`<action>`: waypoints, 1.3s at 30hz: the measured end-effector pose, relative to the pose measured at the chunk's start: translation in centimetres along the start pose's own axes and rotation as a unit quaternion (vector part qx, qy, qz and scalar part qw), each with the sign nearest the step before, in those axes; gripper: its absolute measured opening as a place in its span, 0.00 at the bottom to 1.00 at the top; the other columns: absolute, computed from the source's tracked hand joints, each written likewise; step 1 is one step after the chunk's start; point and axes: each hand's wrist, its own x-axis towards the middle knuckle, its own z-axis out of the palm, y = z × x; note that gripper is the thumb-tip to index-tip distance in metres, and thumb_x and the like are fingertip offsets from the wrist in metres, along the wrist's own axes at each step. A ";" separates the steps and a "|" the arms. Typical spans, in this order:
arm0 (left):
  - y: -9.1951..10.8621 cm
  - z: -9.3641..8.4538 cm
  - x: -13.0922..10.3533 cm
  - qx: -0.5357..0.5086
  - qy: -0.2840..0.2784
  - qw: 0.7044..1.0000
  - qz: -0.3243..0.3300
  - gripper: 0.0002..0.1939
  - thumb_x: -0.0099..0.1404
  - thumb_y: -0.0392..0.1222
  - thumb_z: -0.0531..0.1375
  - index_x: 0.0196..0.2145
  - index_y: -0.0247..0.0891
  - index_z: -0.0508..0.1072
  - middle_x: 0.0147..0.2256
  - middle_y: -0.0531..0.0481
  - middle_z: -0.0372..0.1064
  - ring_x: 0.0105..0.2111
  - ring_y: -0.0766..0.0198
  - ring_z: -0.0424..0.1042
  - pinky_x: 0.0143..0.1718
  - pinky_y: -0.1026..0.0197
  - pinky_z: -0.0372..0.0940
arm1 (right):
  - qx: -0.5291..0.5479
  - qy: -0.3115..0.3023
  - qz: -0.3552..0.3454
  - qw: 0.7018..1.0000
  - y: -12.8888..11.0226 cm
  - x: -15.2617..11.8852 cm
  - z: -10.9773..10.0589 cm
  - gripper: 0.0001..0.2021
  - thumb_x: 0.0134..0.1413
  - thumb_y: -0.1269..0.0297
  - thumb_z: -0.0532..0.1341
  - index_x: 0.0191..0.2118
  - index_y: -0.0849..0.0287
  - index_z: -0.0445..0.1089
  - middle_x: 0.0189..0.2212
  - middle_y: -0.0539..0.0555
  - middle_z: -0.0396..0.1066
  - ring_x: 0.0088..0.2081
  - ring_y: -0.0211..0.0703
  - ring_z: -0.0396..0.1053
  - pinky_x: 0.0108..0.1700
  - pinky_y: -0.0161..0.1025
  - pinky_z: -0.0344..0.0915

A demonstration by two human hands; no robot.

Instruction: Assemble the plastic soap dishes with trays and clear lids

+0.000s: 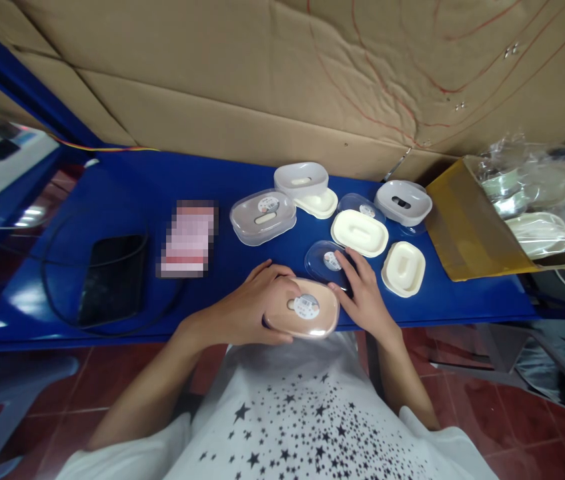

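My left hand grips a peach-coloured oval soap box at the table's front edge. It carries a clear cover with a round white label. My right hand lies just to the right, fingers apart and reaching over a loose clear lid that also bears a round label. The right thumb is close to the box's right end; whether it touches is unclear. Beyond the lid is a cream oval insert, with a smaller cream piece to its right.
Farther back stand a lidded grey soap box and two grey trays. A cardboard box of plastic-wrapped parts is at right. Leftward lie a blurred pink item, a dark phone-like device and a cable.
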 end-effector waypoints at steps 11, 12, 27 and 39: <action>0.0 0.0 0.0 0.003 -0.006 1.000 -0.003 0.37 0.55 0.55 0.79 0.58 0.46 0.72 0.63 0.40 0.65 0.70 0.39 0.63 0.77 0.26 0.47 | 0.001 0.006 -0.001 1.000 0.1 -0.1 0.1 0.34 0.79 0.45 0.56 0.82 0.40 0.48 0.80 0.61 0.52 0.79 0.63 0.53 0.77 0.69 0.58; 0.0 0.0 0.0 0.004 -0.006 1.000 -0.003 0.37 0.55 0.55 0.79 0.58 0.46 0.72 0.63 0.40 0.65 0.70 0.39 0.63 0.78 0.26 0.46 | 0.001 0.005 0.000 1.000 0.1 -0.1 0.1 0.34 0.79 0.45 0.55 0.82 0.39 0.47 0.80 0.60 0.52 0.79 0.63 0.53 0.77 0.69 0.58; 0.1 0.0 0.0 0.003 0.003 1.000 -0.001 0.37 0.55 0.55 0.79 0.58 0.47 0.72 0.63 0.41 0.66 0.70 0.39 0.63 0.77 0.27 0.50 | -0.003 0.006 -0.001 1.000 0.1 0.0 0.1 0.34 0.79 0.44 0.55 0.82 0.40 0.48 0.79 0.60 0.53 0.79 0.63 0.54 0.77 0.70 0.57; 0.4 -1.5 -0.8 0.138 0.063 0.987 -0.051 0.35 0.66 0.60 0.72 0.65 0.46 0.71 0.69 0.39 0.66 0.69 0.35 0.66 0.71 0.32 0.62 | -0.012 0.048 0.027 0.998 0.5 -0.7 -0.1 0.34 0.78 0.44 0.56 0.82 0.39 0.49 0.79 0.59 0.54 0.79 0.65 0.53 0.78 0.71 0.56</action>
